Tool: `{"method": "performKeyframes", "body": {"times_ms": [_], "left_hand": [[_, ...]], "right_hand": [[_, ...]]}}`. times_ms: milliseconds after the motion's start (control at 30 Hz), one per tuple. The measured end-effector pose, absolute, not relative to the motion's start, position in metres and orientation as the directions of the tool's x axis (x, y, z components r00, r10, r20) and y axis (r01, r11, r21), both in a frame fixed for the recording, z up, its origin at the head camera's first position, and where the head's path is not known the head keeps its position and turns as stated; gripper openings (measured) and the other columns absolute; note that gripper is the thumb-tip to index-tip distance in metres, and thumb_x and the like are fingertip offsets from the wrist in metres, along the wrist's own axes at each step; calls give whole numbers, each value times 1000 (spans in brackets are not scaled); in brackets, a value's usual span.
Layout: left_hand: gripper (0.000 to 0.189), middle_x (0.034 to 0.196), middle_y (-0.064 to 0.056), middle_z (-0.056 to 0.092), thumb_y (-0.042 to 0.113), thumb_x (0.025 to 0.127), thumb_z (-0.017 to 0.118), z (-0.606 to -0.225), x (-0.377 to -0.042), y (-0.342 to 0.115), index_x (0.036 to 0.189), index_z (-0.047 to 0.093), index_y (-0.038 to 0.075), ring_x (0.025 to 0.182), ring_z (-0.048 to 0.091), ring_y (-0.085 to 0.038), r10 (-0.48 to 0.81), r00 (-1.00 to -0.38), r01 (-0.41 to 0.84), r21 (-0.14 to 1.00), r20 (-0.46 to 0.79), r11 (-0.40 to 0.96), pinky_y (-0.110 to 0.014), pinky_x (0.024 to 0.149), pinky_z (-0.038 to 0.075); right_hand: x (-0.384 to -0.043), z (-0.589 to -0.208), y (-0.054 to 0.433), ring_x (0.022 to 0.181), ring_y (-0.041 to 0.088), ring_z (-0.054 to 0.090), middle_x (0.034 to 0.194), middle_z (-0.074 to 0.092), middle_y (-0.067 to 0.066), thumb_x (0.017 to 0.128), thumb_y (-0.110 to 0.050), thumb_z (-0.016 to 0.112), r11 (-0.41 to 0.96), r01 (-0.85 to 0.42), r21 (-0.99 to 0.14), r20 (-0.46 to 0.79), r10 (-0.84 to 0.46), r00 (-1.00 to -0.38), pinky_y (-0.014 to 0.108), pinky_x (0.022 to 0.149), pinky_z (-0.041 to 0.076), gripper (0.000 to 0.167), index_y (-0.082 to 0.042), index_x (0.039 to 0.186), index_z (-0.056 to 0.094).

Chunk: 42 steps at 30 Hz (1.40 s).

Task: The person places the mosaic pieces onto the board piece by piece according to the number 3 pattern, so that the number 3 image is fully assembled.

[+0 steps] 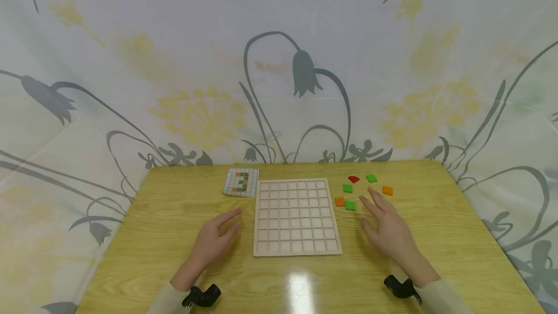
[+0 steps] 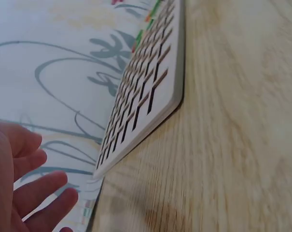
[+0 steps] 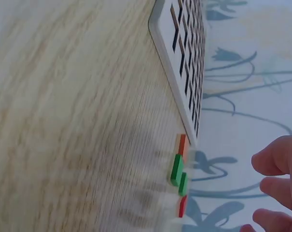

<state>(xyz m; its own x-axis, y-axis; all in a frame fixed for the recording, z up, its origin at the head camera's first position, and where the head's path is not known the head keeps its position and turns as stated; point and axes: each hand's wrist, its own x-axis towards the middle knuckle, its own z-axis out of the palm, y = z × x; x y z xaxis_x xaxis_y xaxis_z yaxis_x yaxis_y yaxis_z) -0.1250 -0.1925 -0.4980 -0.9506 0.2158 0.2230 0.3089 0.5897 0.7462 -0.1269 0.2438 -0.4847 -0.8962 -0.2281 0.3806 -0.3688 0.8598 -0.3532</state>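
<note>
A pale wooden grid board (image 1: 298, 217) of small square cells lies mid-table, its visible cells unfilled. Left of it my left hand (image 1: 213, 239) hovers with loosely extended fingers, holding nothing. On the other side my right hand (image 1: 388, 229) is spread near the loose pieces, and its fingers grip none of them. Those pieces are green squares (image 1: 350, 205), orange squares (image 1: 340, 201) and one red fan-shaped piece (image 1: 353, 179). A printed pattern card (image 1: 241, 181) with coloured squares lies beyond my left hand, beside the board's far left corner.
The wood-grain table (image 1: 174, 227) ends at a flower-printed cloth (image 1: 279, 86) behind and at both sides. A black wrist device (image 1: 202, 295) is strapped at the left wrist, another (image 1: 401, 287) at the right. Glare shows on the near table surface.
</note>
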Motion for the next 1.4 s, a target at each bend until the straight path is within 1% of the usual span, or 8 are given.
{"method": "performKeyframes", "body": {"times_ms": [433, 567, 667, 867, 1000, 1133, 1233, 1400], "left_hand": [[57, 160, -14, 31, 29, 99, 61, -532, -152, -183, 149, 46, 5, 149, 16, -39, 510, -845, 470, 681, 162, 562, -70, 111, 5], [61, 161, -11, 28, 36, 97, 62, -535, -149, -181, 149, 47, 7, 150, 16, -36, 523, -840, 491, 607, 142, 624, -70, 111, 7], [63, 163, -9, 25, 40, 98, 59, -537, -149, -178, 151, 44, 10, 150, 15, -33, 534, -835, 511, 543, 131, 666, -67, 113, 10], [64, 164, -7, 23, 42, 98, 58, -536, -147, -175, 153, 42, 11, 151, 13, -30, 532, -839, 511, 501, 114, 699, -63, 116, 10], [64, 164, -8, 23, 40, 98, 59, -534, -145, -175, 153, 42, 11, 151, 13, -31, 532, -840, 508, 504, 107, 699, -63, 116, 10], [64, 163, -9, 23, 40, 98, 59, -534, -143, -175, 152, 43, 10, 151, 14, -32, 540, -833, 519, 504, 120, 690, -64, 115, 11], [63, 164, -9, 23, 39, 98, 59, -535, -143, -175, 152, 43, 10, 151, 14, -32, 541, -832, 520, 505, 119, 689, -64, 115, 11], [64, 164, -8, 21, 40, 99, 57, -536, -145, -175, 153, 41, 11, 151, 12, -31, 551, -829, 518, 509, 99, 687, -63, 115, 9]], "right_hand": [[-162, -471, 253, 120, 53, 50, 149, 40, 29, 95, -11, 64, 800, -323, -505, 305, -185, -934, 54, 70, 49, 51, 2, 143, 51], [-173, -471, 251, 70, 32, 65, 149, 41, 30, 97, -9, 61, 770, -334, -544, 301, -193, -934, 42, 59, 49, 49, 2, 143, 51], [-183, -476, 252, 36, 9, 34, 147, 44, 28, 97, -5, 60, 736, -336, -588, 313, -177, -933, 29, 41, 34, 46, 3, 141, 53], [-202, -490, 252, 35, 7, 32, 142, 52, 24, 97, -2, 60, 697, -290, -655, 275, -137, -952, 25, 38, 30, 43, 2, 139, 56], [-210, -496, 251, 52, 33, 57, 93, 71, 25, 97, -3, 57, 684, -229, -693, 220, -102, -970, 26, 37, 30, 44, -2, 141, 55], [-218, -499, 253, 45, 27, 49, 43, 43, 8, 97, -2, 52, 680, -195, -707, 192, -81, -978, 25, 37, 27, 44, -4, 141, 57], [-226, -502, 254, 37, 13, 25, 54, 56, 14, 97, 0, 50, 674, -182, -716, 182, -72, -981, 25, 38, 26, 43, -3, 139, 58], [-237, -504, 255, 38, 15, 29, 122, 64, 29, 95, 3, 49, 662, -152, -734, 149, -61, -987, 25, 39, 29, 45, -2, 138, 59]]}}
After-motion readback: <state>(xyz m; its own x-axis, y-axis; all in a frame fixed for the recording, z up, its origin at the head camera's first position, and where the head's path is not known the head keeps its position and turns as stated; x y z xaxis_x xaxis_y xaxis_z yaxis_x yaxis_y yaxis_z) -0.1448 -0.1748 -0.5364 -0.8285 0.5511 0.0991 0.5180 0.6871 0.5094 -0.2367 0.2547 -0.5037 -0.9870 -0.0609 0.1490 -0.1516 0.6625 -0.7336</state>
